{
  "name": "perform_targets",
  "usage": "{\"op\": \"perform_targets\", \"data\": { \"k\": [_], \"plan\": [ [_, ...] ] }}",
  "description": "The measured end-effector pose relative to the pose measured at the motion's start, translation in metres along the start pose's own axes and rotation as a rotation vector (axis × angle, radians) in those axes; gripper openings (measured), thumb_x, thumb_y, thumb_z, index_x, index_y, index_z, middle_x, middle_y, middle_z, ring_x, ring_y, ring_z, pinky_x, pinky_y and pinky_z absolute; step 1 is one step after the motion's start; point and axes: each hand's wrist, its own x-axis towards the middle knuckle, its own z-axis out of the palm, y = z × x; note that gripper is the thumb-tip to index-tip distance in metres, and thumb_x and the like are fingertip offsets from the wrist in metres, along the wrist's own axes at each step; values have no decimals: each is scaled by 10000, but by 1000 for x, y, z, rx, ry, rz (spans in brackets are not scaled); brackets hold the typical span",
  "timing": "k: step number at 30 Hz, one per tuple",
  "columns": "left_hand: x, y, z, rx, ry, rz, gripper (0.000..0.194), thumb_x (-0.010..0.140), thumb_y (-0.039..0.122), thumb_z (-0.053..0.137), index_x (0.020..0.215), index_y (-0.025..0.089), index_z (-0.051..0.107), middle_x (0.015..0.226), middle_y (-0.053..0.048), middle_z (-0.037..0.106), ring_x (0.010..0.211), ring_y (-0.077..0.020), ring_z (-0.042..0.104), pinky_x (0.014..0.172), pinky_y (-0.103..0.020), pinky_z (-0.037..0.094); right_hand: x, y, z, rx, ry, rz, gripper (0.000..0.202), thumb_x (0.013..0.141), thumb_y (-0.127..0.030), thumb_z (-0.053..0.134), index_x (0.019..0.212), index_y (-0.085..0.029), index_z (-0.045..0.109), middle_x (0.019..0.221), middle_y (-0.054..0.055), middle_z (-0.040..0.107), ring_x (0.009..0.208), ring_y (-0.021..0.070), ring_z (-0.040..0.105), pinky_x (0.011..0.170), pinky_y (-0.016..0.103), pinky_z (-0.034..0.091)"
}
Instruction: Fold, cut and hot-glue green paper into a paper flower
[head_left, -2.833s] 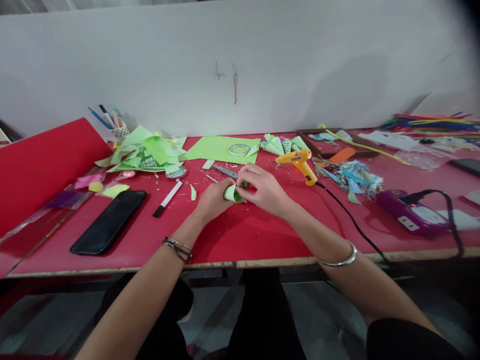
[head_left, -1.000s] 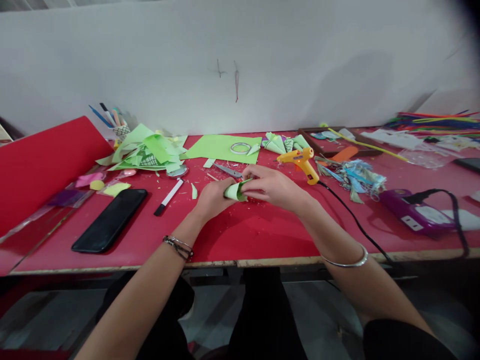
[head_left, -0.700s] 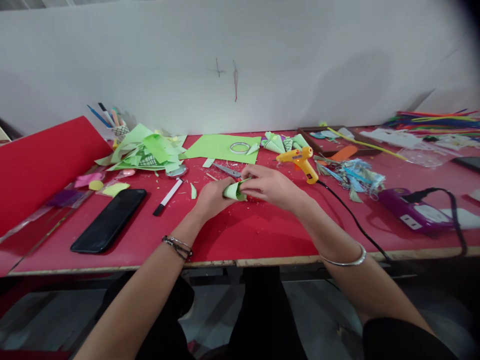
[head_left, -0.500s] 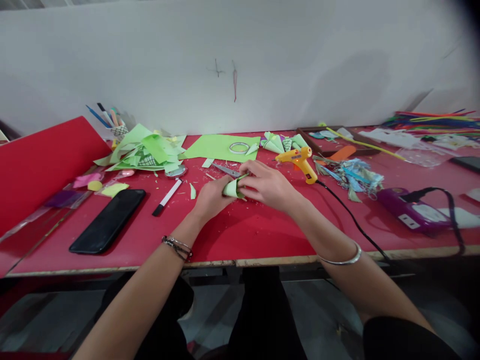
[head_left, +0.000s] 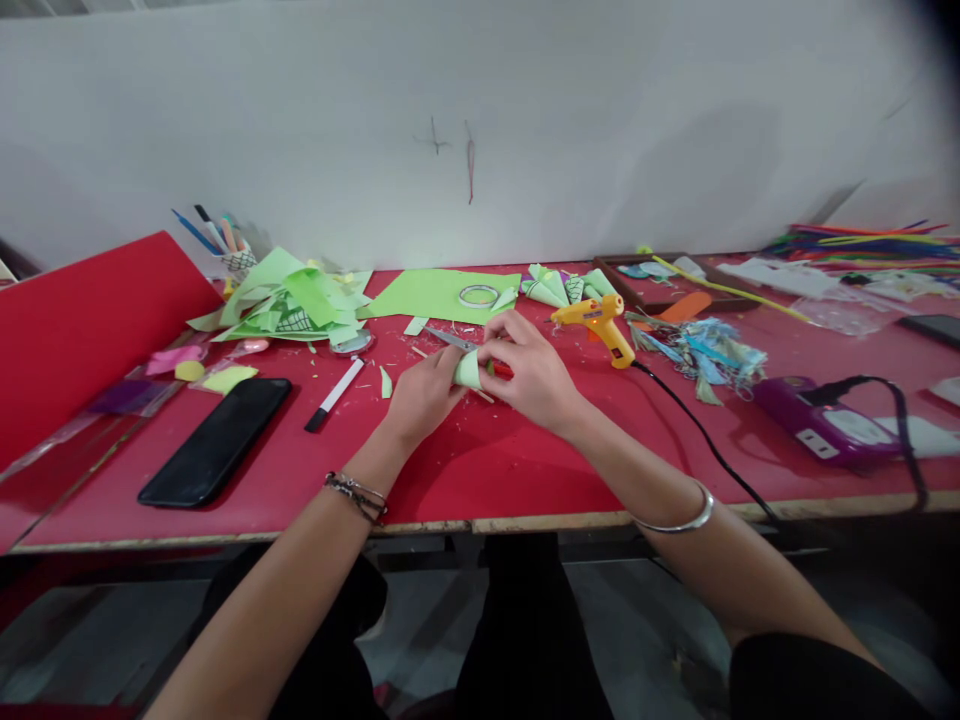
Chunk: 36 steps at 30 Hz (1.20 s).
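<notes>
A small roll of pale green paper is held between both hands above the red table. My left hand has its fingers closed on the roll's left side. On the other side, my right hand pinches the roll's right end with bent fingers. Just behind the hands lie scissors, their grey blades pointing left and a bit of red handle showing by my right fingers. A thin stick shows partly under the hands.
A yellow glue gun with a black cord lies right of the hands. Green paper scraps, a marker and a black phone are on the left. Behind are a green sheet and paper cones. A purple power socket sits right.
The green roll has turned and shifted slightly right, its side now facing me. My right hand has moved slightly, and the red scissor handle now shows beside it.
</notes>
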Motion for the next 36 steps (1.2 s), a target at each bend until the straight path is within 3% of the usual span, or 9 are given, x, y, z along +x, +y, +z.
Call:
{"op": "perform_targets", "data": {
  "k": [7,24,29,36],
  "plan": [
    [1,-1,1,-131,-44,-3,234,721,233,521,936,167,454,729,-46,588,653,-184,571,525,-234,359,0,2,-1,89,18,-17,76,767,-167,474,830,-189,509,899,48,460,840,159,464,678,280,404],
    [3,0,-3,-355,37,1,224,661,162,545,876,157,480,735,-6,593,625,-118,537,558,-200,382,2,8,-12,360,-6,-7,206,763,-182,474,968,-200,490,977,54,455,853,143,497,728,318,470],
    [3,0,-4,-385,53,-9,187,666,174,536,847,148,497,707,3,580,598,-101,509,546,-190,374,3,11,-15,351,16,-44,121,759,-172,477,867,-195,527,927,46,462,848,145,486,732,317,452],
    [2,-2,-3,-439,12,14,194,645,271,593,771,154,501,637,32,537,566,-89,471,520,-182,358,3,13,-21,228,-140,-154,85,777,-210,503,778,-204,587,907,44,438,824,146,466,711,303,418]
  ]
}}
